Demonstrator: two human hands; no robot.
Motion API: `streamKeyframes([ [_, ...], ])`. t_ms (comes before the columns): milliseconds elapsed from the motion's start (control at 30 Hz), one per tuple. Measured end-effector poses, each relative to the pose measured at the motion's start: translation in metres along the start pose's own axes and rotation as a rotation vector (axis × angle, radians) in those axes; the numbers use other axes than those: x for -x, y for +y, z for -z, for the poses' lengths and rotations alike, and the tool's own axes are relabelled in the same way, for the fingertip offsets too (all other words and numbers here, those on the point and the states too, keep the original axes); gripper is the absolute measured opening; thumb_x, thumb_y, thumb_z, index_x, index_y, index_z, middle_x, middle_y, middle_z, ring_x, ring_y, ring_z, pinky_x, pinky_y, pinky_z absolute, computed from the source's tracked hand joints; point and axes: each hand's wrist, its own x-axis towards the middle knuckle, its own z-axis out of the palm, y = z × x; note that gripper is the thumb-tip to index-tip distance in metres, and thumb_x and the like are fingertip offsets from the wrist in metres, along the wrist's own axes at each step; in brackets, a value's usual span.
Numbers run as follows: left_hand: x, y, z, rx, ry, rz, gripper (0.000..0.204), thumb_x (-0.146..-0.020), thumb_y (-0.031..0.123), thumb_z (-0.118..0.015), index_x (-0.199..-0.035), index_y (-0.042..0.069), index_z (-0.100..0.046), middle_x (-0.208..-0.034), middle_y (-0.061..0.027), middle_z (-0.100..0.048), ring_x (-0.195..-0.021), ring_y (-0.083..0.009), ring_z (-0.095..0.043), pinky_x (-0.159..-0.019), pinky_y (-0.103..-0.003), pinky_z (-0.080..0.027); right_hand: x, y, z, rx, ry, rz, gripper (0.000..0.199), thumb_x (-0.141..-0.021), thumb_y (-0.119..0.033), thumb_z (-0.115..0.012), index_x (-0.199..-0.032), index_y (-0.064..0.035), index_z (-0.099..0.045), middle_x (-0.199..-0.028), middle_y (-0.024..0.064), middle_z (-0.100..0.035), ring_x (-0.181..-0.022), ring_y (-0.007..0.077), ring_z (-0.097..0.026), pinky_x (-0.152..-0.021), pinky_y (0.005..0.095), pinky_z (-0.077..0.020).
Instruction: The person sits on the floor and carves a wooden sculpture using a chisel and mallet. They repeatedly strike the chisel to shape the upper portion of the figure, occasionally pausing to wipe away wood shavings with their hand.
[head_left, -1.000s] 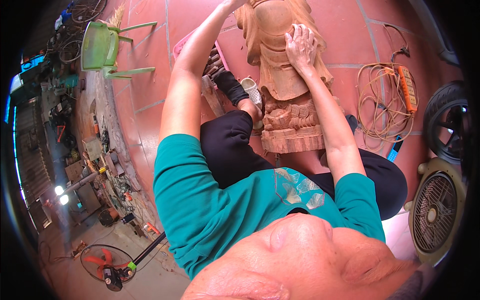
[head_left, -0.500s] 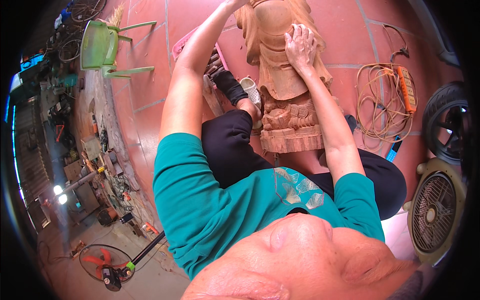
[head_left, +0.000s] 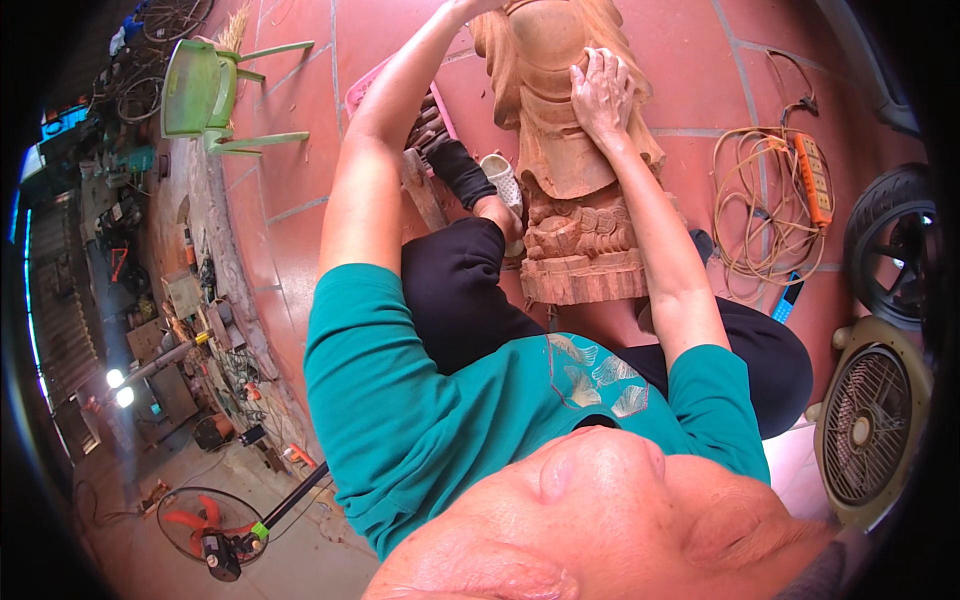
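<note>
A reddish-brown carved wooden statue (head_left: 548,150) with a rounded belly and draped robes lies in front of me, its rough base (head_left: 585,282) toward my body. Across the right side of its middle rests my right hand (head_left: 603,98), fingers stretched out over the wood. My left arm reaches up to the top edge of the head view. Only a bit of my left hand (head_left: 474,5) shows there, beside the upper part of the carving; its fingers are cut off by the frame. The statue's top end is out of view too.
A pink tray (head_left: 447,118) of dark-handled tools sits left of the statue, near a white perforated shoe (head_left: 500,178). On the right are an orange power strip (head_left: 813,180), a tangled cord (head_left: 755,215), a wheel (head_left: 895,245) and a fan (head_left: 868,425). A green chair (head_left: 200,92) lies at left.
My left arm shifts very slightly. My right hand keeps its place on the statue, and the statue has not visibly moved.
</note>
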Motion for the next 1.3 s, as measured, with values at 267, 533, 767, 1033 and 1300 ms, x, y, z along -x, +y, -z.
streamKeyframes([
  [267, 0.002, 0.002, 0.003, 0.019, 0.003, -0.026, 0.017, -0.083, 0.01, -0.066, -0.07, 0.006, -0.056, -0.062, -0.0019, -0.05, -0.058, -0.015, -0.045, -0.05, -0.036, -0.041, 0.0, 0.0, -0.002, 0.01, 0.006, -0.002, 0.044, -0.091, -0.034, -0.065, -0.126, -0.0087, -0.057, -0.13, 0.0087, -0.054, -0.125, 0.0278, -0.047, -0.103, 0.0448, -0.0376],
  [533, 0.005, 0.011, -0.002, 0.026, 0.009, -0.079, 0.018, -0.082, 0.008, -0.065, -0.068, 0.007, -0.055, -0.061, -0.0014, -0.049, -0.057, -0.015, -0.045, -0.049, -0.036, -0.04, 0.0, 0.002, -0.002, -0.001, 0.01, 0.003, 0.043, -0.091, -0.034, -0.066, -0.125, -0.009, -0.057, -0.129, 0.0087, -0.054, -0.124, 0.0277, -0.048, -0.103, 0.0449, -0.0379],
  [767, 0.005, 0.008, -0.009, 0.044, 0.034, -0.154, 0.019, -0.082, 0.007, -0.064, -0.066, 0.007, -0.054, -0.06, -0.0009, -0.048, -0.056, -0.015, -0.044, -0.049, -0.036, -0.039, 0.0, 0.001, 0.0, -0.005, -0.01, -0.015, 0.044, -0.091, -0.034, -0.066, -0.126, -0.0088, -0.057, -0.129, 0.0089, -0.054, -0.125, 0.0278, -0.047, -0.103, 0.0451, -0.0378],
  [1033, 0.025, 0.057, -0.006, -0.048, -0.017, -0.24, 0.015, -0.081, 0.006, -0.065, -0.071, 0.007, -0.053, -0.062, -0.0012, -0.047, -0.057, -0.015, -0.044, -0.049, -0.037, -0.039, 0.0, 0.007, -0.001, 0.012, -0.011, -0.031, 0.045, -0.091, -0.034, -0.066, -0.126, -0.0083, -0.057, -0.13, 0.0092, -0.054, -0.125, 0.0277, -0.047, -0.103, 0.0462, -0.0373],
  [1300, 0.042, 0.021, 0.02, 0.158, 0.015, -0.135, 0.006, -0.082, 0.007, -0.065, -0.083, 0.003, -0.06, -0.067, -0.0041, -0.051, -0.06, -0.0167, -0.048, -0.053, -0.037, -0.042, -0.001, -0.019, -0.003, -0.061, 0.0, 0.013, 0.044, -0.091, -0.034, -0.065, -0.125, -0.0081, -0.058, -0.129, 0.0091, -0.054, -0.125, 0.0278, -0.048, -0.103, 0.0456, -0.038],
])
